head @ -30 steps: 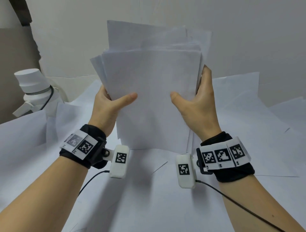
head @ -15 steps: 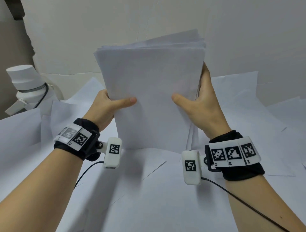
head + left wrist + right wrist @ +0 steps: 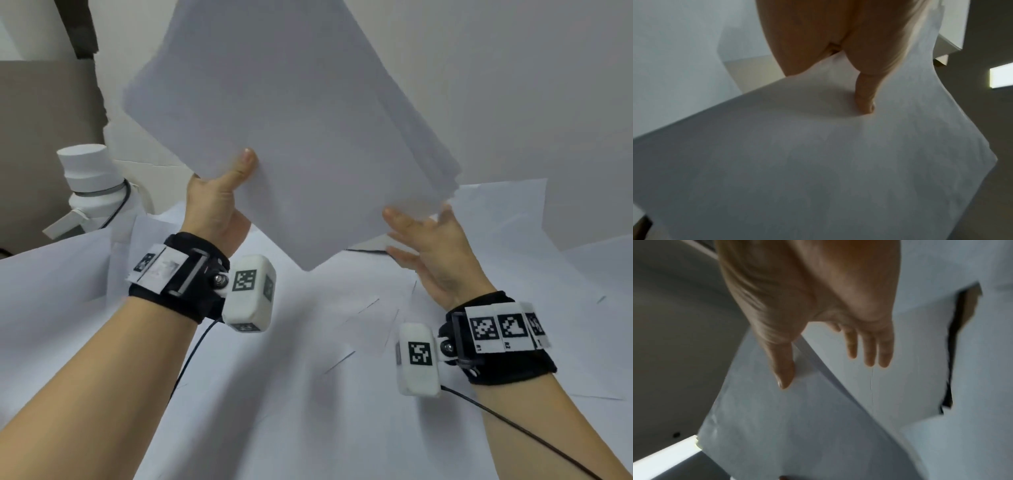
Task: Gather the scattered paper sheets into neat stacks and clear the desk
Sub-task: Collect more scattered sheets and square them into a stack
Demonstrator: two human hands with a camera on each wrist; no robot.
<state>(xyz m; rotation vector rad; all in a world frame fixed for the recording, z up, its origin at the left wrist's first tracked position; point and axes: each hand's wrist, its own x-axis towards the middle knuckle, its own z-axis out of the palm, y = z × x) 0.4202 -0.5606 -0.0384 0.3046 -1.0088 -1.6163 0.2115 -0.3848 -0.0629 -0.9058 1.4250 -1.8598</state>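
The stack of paper (image 3: 291, 137) had tipped over toward 2 o'clock; before, it stood straight up between both hands. Now only the left hand (image 3: 219, 209) pinched its lower edge, thumb on top. The right hand (image 3: 431, 246) had let go, fingers spread, just under the corner. More loose sheets (image 3: 308, 377) still covered the table, so the job was not finished.

Raised paper stack blocks the middle
Paper stack (image 3: 291, 137) hangs tilted above the loose sheets (image 3: 308, 377); open room lies beneath it, white cylinder (image 3: 90, 178) standing at its left.
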